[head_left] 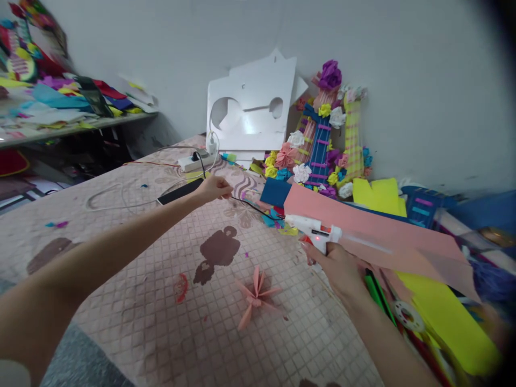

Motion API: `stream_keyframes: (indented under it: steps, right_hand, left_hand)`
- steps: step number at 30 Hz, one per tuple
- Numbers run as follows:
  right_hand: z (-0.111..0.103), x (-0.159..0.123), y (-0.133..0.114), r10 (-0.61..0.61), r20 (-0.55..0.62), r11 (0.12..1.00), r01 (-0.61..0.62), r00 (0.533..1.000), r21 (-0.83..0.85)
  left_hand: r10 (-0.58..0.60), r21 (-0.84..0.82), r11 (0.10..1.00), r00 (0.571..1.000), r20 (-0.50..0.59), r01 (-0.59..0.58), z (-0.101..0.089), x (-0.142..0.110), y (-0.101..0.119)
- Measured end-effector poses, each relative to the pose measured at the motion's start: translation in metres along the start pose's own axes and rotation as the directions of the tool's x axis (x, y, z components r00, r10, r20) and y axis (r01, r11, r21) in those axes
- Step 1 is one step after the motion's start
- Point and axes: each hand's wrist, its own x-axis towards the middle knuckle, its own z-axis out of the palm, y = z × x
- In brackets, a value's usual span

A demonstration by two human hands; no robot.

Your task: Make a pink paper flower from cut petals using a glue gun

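My right hand (336, 266) grips a white glue gun (312, 230) by its handle, a red light showing on its body and a clear glue stick sticking out behind it. My left hand (215, 188) reaches far forward, its fingers pinched on the gun's thin black cord (250, 207), which runs across the pink quilted cover (161, 301). A pink paper flower (256, 296) lies on the cover below the two hands. A black phone (179, 192) lies just left of my left hand.
A white power strip (197, 160) with a plug sits near the wall. White foam cut-outs (252, 110) and paper-flower decorations (322, 145) lean on the wall. Pink (379, 228), yellow and blue paper sheets pile at right. A cluttered shelf (60, 107) stands at left.
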Motion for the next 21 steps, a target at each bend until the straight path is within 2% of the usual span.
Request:
stream_keyframes:
  steps: [7, 14, 21]
  right_hand:
    - [0.003, -0.006, 0.006, -0.052, 0.024, 0.998, 0.052, 0.998, 0.028]
    - [0.005, -0.004, 0.009, -0.089, 0.011, 0.996, 0.089, 0.996, -0.017]
    - [0.005, -0.004, 0.011, -0.057, 0.05, 0.995, 0.053, 0.997, 0.084]
  left_hand:
    - [0.009, 0.003, 1.0, 1.0, -0.028, -0.008, -0.001, -0.03, -0.012]
    - [0.024, -0.049, 0.999, 0.996, 0.091, -0.019, 0.001, -0.043, -0.02]
    - [0.093, 0.127, 0.986, 0.991, 0.095, -0.104, -0.006, -0.054, -0.021]
